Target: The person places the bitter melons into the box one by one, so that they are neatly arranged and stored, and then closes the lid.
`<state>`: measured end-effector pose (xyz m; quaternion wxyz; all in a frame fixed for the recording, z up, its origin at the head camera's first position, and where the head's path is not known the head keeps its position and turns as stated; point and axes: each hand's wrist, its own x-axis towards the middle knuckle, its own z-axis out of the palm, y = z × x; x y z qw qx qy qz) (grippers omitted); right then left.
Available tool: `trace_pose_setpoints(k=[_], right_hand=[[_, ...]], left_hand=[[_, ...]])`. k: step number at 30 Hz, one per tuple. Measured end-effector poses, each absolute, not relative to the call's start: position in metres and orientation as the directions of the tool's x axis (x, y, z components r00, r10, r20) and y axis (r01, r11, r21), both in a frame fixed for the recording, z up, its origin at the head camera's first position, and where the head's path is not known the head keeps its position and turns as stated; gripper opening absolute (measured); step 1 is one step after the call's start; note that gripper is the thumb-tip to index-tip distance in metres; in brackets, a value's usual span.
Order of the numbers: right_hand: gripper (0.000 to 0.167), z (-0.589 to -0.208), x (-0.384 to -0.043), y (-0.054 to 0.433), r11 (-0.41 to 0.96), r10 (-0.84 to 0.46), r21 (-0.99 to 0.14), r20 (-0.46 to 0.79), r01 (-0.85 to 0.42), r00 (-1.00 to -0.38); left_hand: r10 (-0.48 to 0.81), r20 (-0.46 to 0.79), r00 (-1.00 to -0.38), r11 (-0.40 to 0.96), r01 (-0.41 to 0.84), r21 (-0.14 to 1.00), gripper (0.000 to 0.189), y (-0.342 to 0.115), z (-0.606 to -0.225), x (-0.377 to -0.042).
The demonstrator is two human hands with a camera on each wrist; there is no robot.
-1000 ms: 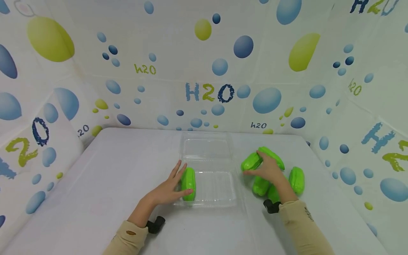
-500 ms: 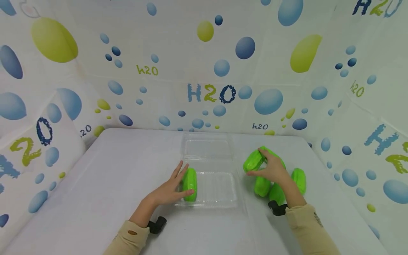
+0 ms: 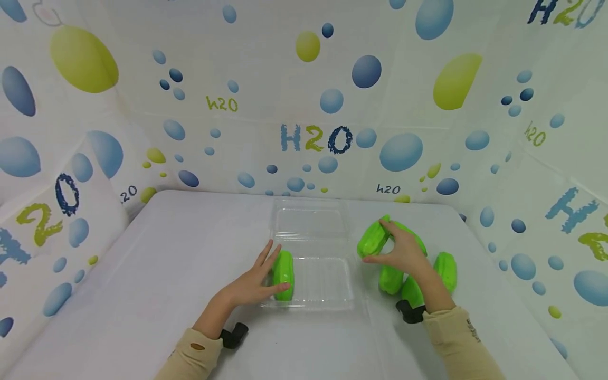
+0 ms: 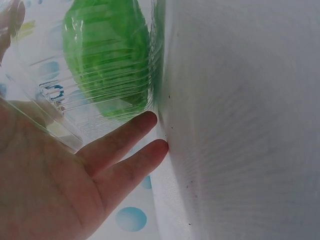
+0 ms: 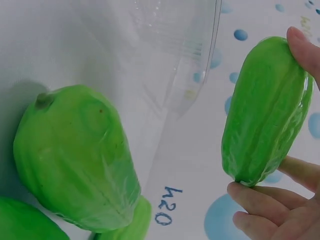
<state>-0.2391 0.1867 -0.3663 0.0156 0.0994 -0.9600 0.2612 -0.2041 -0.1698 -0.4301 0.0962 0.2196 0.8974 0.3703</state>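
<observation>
Your right grip (image 3: pixel 401 254) pinches a green vegetable (image 3: pixel 372 239) between thumb and fingers, off the table (image 3: pixel 152 295), while your left grip (image 3: pixel 244 287), fingers spread, stands at the left side of a clear box (image 3: pixel 318 305) with another vegetable (image 3: pixel 285 269) inside. More vegetables (image 3: pixel 391 279) lie under and around your right grip; behind are the box's open lid (image 3: pixel 311 221) and a spotted cloth (image 3: pixel 256 142).

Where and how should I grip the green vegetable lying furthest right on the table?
Probably across its middle, from above and the right: the green vegetable is elongated and lies roughly front to back, narrow side to side, while the right forearm crowds its left.
</observation>
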Motion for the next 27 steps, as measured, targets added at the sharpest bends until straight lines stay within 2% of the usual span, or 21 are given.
trace_pose_setpoints(k=[27], right_hand=[[0.111,-0.352,-0.231,0.164,0.796,-0.275,-0.525,0.130,-0.301,-0.953]], left_hand=[[0.472,-0.005,-0.881,0.619,0.327,0.714,0.092,-0.170,-0.429,-0.205]])
